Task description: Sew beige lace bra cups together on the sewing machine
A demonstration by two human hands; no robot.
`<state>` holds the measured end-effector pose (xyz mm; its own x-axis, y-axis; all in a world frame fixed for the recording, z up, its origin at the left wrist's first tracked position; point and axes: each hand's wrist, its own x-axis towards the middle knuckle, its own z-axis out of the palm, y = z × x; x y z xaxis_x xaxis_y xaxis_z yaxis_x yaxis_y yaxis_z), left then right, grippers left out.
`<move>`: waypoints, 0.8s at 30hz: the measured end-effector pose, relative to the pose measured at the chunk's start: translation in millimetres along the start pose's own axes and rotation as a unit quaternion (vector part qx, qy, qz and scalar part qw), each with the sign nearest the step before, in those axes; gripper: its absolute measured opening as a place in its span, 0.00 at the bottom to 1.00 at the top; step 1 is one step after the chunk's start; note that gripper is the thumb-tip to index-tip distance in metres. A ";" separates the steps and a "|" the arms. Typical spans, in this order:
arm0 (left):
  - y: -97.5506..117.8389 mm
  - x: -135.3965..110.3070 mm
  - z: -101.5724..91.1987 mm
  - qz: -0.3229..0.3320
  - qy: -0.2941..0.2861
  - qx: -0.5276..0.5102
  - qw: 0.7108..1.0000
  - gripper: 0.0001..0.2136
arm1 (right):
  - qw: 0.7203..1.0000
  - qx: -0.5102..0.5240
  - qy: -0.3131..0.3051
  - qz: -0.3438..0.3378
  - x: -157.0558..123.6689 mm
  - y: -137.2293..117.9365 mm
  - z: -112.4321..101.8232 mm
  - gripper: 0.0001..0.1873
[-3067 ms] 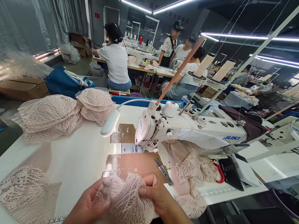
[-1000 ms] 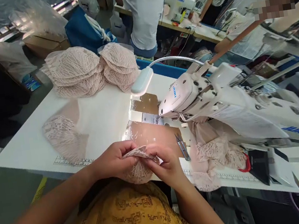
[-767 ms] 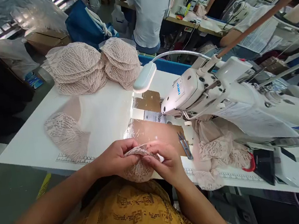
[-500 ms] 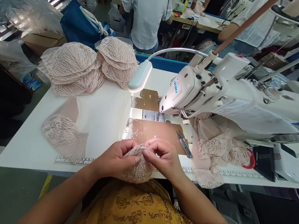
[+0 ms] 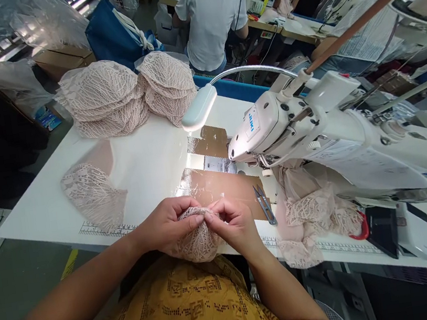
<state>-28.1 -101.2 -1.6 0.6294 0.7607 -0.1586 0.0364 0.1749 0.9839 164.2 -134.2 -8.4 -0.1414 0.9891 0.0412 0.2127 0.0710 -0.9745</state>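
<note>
A pale pink lace piece (image 5: 196,239) is bunched between both hands at the near edge of the white table (image 5: 146,161). My left hand (image 5: 169,227) cups it from the left, fingers curled over the top. My right hand (image 5: 235,224) pinches its upper edge with thumb and fingertips. A white sewing machine (image 5: 313,135) stands just beyond to the right, its lamp (image 5: 199,108) lighting the brown plate area (image 5: 221,185). Thread snips (image 5: 264,205) lie right of my right hand.
Two stacks of lace pieces (image 5: 124,93) sit at the table's far left, one single lace piece (image 5: 93,193) nearer. More lace (image 5: 312,215) is heaped under the machine arm. A person in a white shirt (image 5: 212,12) sits with their back turned at another table.
The view tilted from the room down onto my hands. The lace has been gathered from a spread piece into a small bunch, and my right fingers shifted along its top edge.
</note>
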 end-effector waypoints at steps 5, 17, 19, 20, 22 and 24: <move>-5.6 2.8 -1.2 -0.019 -0.015 -0.093 0.995 0.10 | 0.997 0.048 -0.002 0.055 3.3 2.1 -11.6 0.14; -3.5 8.5 5.4 -0.014 -0.023 -0.001 1.000 0.10 | 0.995 -0.004 -0.092 0.041 8.8 -16.6 -17.6 0.11; -2.3 9.1 5.9 -0.017 -0.028 0.006 0.999 0.11 | 0.994 -0.005 -0.098 0.044 8.9 -17.9 -18.2 0.12; -1.4 9.3 5.9 -0.018 -0.034 0.003 0.999 0.11 | 0.994 -0.004 -0.098 0.044 8.7 -18.2 -19.2 0.12; 1.7 9.7 5.3 -0.018 -0.050 -0.012 0.999 0.11 | 0.994 -0.004 -0.096 0.045 8.0 -18.3 -22.0 0.11; 6.0 10.4 4.4 -0.021 -0.067 -0.034 0.997 0.12 | 0.994 0.000 -0.094 0.050 7.0 -18.1 -25.2 0.11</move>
<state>-17.9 -95.1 3.0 0.7261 0.6631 -0.1819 0.0144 0.2498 0.9682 183.8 -125.3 15.2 -0.2970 0.9498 -0.0981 0.2349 -0.0269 -0.9716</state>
